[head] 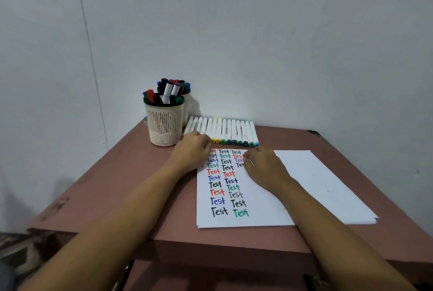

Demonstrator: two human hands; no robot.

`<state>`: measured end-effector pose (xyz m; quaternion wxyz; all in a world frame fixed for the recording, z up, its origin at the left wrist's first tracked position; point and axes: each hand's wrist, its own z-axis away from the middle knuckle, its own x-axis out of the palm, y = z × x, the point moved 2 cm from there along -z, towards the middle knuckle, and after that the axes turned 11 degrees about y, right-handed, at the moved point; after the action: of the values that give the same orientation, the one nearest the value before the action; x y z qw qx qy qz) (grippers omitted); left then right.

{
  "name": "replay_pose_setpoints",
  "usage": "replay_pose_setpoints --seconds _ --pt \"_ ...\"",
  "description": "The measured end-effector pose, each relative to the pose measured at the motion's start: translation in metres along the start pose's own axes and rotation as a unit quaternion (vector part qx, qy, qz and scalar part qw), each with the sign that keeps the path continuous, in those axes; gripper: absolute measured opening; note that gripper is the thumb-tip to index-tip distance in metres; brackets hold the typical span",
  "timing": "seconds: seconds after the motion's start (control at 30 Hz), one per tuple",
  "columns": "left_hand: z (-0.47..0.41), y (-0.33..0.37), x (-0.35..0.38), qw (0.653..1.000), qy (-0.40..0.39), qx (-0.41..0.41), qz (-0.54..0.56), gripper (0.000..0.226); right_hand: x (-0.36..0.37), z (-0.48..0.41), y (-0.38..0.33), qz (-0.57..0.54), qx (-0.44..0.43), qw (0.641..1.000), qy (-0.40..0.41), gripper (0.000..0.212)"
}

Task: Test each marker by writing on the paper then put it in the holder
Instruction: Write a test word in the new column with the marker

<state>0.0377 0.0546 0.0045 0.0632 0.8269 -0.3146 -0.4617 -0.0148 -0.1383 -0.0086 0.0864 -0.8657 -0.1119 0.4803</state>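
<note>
The table (117, 185) carries the paper (316, 185), partly filled with "Test" words. At its 12 o'clock lies the row of markers (232, 130); the crowded holder (164, 126) stands at 10 o'clock. The left hand (191, 151) covers the row's left end, fingers hidden, grip unclear. The right hand (263, 165) rests loosely on the paper, holding nothing. A careless pull could roll neighbouring markers.

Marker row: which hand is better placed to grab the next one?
Probably left: the left hand overlaps the left end of the row, beside the holder; the right hand rests on the paper.
</note>
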Motion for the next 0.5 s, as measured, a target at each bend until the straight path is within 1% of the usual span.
replay_pose_setpoints --seconds 0.07,0.13,0.2,0.27,0.33,0.4,0.5 --pt "0.002 -0.005 0.005 0.999 -0.031 0.000 -0.040 0.033 -0.002 -0.003 -0.002 0.010 -0.005 1.000 -0.021 0.032" --pt "0.002 -0.006 0.007 0.997 -0.043 0.008 -0.062 0.034 -0.005 -0.007 -0.002 0.022 -0.006 0.998 -0.051 0.032" --pt "0.002 -0.006 0.008 0.997 -0.039 0.013 -0.067 0.034 -0.009 -0.015 -0.001 -0.005 0.027 0.997 -0.074 0.028" --pt "0.002 -0.007 0.009 0.997 -0.033 0.014 -0.066 0.033 -0.009 -0.031 0.004 -0.045 0.086 0.993 -0.063 0.022" --pt "0.002 -0.008 0.010 0.997 -0.029 0.014 -0.065 0.033 -0.009 -0.050 0.010 -0.059 0.135 0.989 -0.029 0.028" --pt "0.002 -0.009 0.010 0.998 -0.023 0.013 -0.061 0.033 -0.010 -0.063 0.014 -0.044 0.175 0.983 -0.015 0.033" --pt "0.000 -0.010 0.011 0.998 -0.022 0.011 -0.058 0.033 -0.007 -0.073 0.021 -0.022 0.213 0.977 -0.010 0.031"
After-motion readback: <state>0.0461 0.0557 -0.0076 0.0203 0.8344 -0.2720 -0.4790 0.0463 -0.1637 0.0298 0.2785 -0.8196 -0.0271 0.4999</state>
